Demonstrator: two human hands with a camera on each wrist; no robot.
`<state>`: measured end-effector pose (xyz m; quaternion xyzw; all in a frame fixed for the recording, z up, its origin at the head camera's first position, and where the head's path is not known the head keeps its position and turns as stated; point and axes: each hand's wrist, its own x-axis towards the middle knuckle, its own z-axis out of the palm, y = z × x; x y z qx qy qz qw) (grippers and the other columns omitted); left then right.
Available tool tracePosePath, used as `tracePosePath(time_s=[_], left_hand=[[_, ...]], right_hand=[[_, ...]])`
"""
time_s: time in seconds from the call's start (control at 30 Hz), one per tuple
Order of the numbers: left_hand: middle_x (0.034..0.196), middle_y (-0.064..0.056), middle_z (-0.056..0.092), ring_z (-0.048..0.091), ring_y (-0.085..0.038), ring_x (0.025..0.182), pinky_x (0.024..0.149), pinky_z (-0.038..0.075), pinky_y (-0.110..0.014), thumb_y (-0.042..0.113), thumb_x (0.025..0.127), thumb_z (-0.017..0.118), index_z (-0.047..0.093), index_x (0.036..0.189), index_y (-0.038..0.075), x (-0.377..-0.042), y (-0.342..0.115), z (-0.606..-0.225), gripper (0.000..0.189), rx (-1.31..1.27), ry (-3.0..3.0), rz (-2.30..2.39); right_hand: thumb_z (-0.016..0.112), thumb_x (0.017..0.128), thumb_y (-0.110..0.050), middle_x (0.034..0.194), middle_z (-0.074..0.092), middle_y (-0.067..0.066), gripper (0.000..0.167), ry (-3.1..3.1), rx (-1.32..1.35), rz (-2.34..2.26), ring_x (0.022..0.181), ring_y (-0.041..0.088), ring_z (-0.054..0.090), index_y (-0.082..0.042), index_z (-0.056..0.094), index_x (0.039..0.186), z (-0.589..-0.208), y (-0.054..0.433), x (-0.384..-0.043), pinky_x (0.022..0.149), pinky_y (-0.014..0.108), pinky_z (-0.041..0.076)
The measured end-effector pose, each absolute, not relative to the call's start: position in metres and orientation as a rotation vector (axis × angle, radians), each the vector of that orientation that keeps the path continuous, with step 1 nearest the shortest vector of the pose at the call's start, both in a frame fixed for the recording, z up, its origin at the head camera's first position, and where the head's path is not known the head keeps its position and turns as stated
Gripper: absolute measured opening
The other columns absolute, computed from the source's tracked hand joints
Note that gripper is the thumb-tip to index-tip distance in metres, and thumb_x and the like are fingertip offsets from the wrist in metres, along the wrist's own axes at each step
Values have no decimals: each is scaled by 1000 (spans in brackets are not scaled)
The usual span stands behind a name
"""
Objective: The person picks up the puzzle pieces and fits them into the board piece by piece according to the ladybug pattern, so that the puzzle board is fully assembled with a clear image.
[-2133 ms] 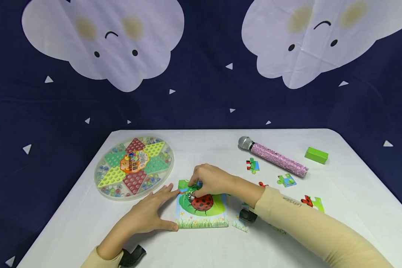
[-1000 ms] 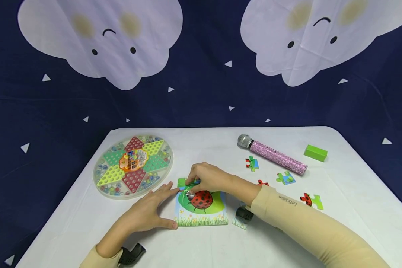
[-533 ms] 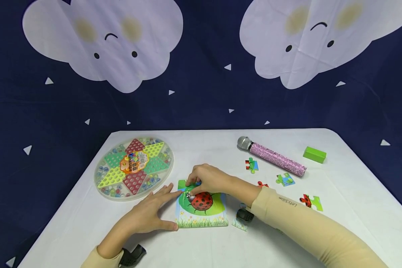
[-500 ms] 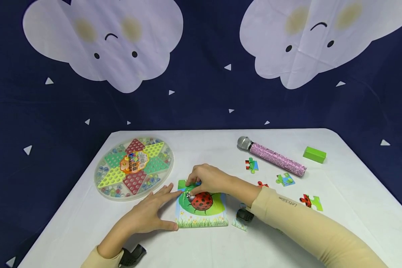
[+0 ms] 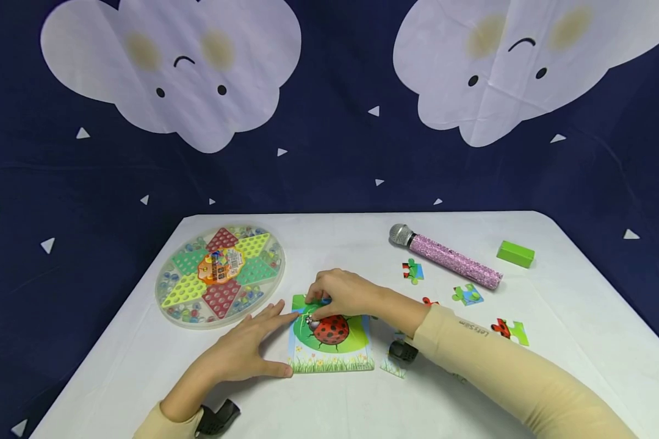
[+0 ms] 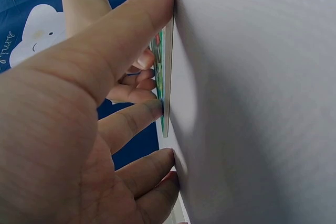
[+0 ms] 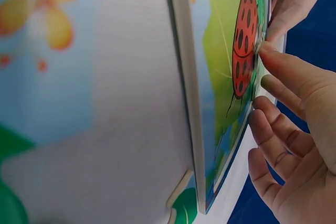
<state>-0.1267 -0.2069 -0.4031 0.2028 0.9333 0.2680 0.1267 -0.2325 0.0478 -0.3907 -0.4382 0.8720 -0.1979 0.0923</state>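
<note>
A square ladybug puzzle [image 5: 332, 360] lies on the white table, its flat board seen edge-on in the left wrist view. My right hand [image 5: 346, 294] reaches over its upper left part. Thumb and curled fingers pinch a puzzle piece [image 5: 307, 318] by the ladybug's head, and the hand hides most of that piece. In the right wrist view the right thumb [image 7: 286, 69] meets the picture beside the red ladybug. My left hand [image 5: 241, 350] is spread at the board's left side, thumb at the lower left corner and index fingertip at the upper left edge.
Loose puzzle pieces [image 5: 414, 272] lie to the right, some partly under the right forearm. A pink glittery microphone [image 5: 456, 261] and a green block [image 5: 516, 254] are farther back. A round Chinese checkers set [image 5: 219, 299] with marbles stands at the left.
The right hand shifted slightly left over the puzzle's upper left early on and has stayed there since. The left hand keeps its place at the board's edge.
</note>
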Motion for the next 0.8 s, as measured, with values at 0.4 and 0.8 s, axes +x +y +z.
tracePosePath(time_s=[0.4, 0.8], left_hand=[[175, -22, 29, 25, -49, 163, 127, 16, -80, 55, 77, 93, 50, 162, 21, -124, -206, -400, 101, 599, 2711, 789], [175, -23, 30, 25, -48, 163, 128, 16, -79, 55, 76, 93, 50, 162, 21, -127, -205, -400, 101, 597, 2717, 783]], right_hand=[[86, 93, -29, 105, 74, -1, 27, 2584, -1311, -557, 96, 12, 68, -18, 83, 118, -388, 58, -234, 83, 24, 58], [82, 97, -28, 107, 74, 0, 27, 2613, -1232, -592, 97, 14, 71, -16, 82, 121, -380, 79, -243, 83, 27, 60]])
